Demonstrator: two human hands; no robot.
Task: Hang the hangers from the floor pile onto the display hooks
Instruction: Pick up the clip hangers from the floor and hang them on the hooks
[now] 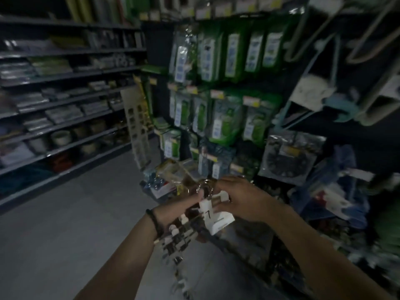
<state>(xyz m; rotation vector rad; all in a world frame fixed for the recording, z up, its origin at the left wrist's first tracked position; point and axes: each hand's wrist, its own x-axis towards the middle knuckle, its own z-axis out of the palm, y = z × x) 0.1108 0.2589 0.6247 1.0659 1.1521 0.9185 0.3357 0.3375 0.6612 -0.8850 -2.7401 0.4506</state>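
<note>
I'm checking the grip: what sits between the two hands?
In the head view, the metal hooks of the hangers and a white tag lie between the left hand, gripping the hangers, and the right hand, pinching the tag.

Bare floor (65, 234) left, packed display (227, 94) ahead

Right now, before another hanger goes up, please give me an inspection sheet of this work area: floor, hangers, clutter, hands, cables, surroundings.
Surface: grey floor, dimly lit.
Job's things: a bunch of hangers with metal hooks and a white tag, held in the air.
Clutter: goods piled at the foot of the display, too blurred to name.
Hands: left hand holds the hangers; right hand grips the white tag near the metal hooks.
Cables: nothing seen.
Surroundings: green packets hanging on the wall ahead; shelves on the left.
</note>
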